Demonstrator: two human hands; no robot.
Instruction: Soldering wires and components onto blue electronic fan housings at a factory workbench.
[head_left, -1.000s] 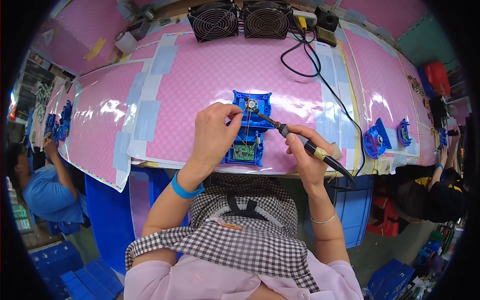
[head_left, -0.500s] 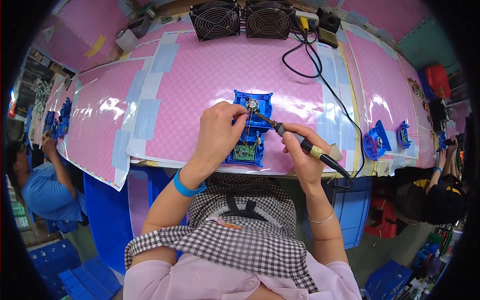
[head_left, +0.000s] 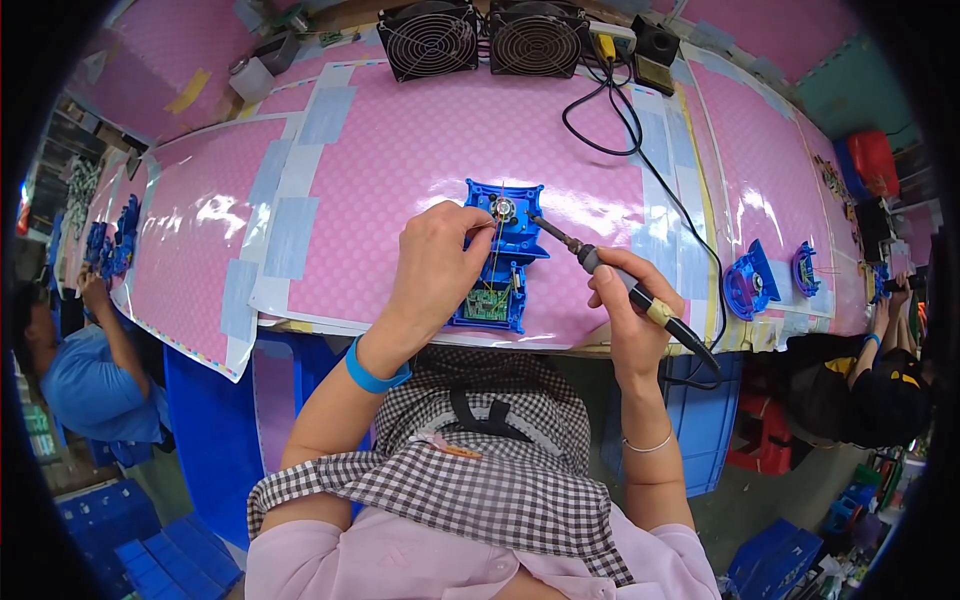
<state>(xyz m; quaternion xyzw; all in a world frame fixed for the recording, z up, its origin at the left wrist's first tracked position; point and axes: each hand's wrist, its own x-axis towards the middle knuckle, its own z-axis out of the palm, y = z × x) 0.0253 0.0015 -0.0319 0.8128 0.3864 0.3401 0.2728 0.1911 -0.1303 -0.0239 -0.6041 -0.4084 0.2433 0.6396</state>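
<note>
In front of me on the pink bench lies an opened blue plastic housing (head_left: 527, 246) in two joined parts. Its far part carries a round speaker (head_left: 504, 209); a green circuit board (head_left: 487, 304) sits in the near part, and thin wires run between them. My left hand (head_left: 435, 265) is closed in a pinch at the speaker's left edge, on what looks like a thin wire, its end hidden by the fingertips. My right hand (head_left: 640, 315) grips a soldering iron (head_left: 592, 259) like a pen. The iron's tip is just right of the speaker, apart from it.
Two black fans (head_left: 430, 40) stand at the back beside a soldering stand with a sponge tray (head_left: 654, 75). A black cord (head_left: 690, 215) loops along the right. More blue housings (head_left: 750, 281) lie right. Co-workers sit left (head_left: 95, 365) and right (head_left: 870, 390).
My right hand has drawn the soldering iron back to the right and slightly nearer me, its tip leaving the speaker. The left hand has stayed in place.
</note>
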